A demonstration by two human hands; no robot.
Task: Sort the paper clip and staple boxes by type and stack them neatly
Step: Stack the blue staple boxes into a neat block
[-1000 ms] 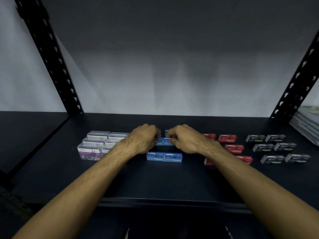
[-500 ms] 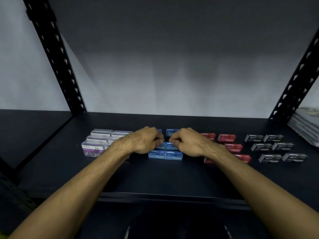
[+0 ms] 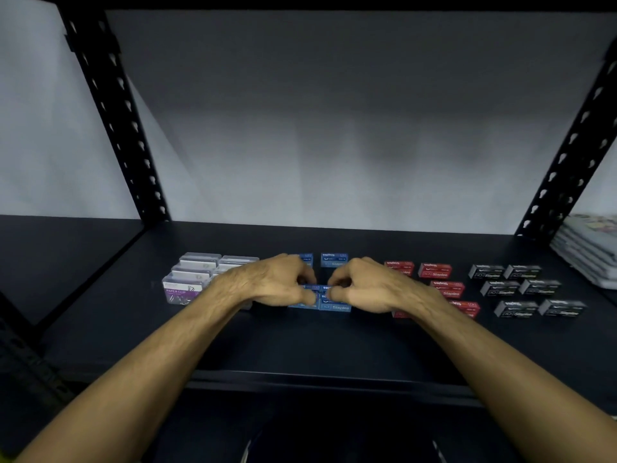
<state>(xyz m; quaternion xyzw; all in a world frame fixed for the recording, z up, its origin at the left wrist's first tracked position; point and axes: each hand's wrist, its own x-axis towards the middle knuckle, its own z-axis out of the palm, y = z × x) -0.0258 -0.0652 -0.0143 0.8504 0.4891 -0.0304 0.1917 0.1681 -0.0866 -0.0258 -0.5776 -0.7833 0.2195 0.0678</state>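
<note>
With my left hand [image 3: 277,282] and right hand [image 3: 367,285] pinching the blue staple boxes [image 3: 335,307], a careless nudge could skew their neat rows.

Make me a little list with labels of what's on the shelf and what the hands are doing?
shelf: dark metal shelf
far left: clear paper clip boxes
middle: blue staple boxes
right of blue: red staple boxes
far right: black staple boxes
left hand: fingers curled at the middle blue boxes
right hand: same, facing the left hand
right edge: stack of flat packs
</note>
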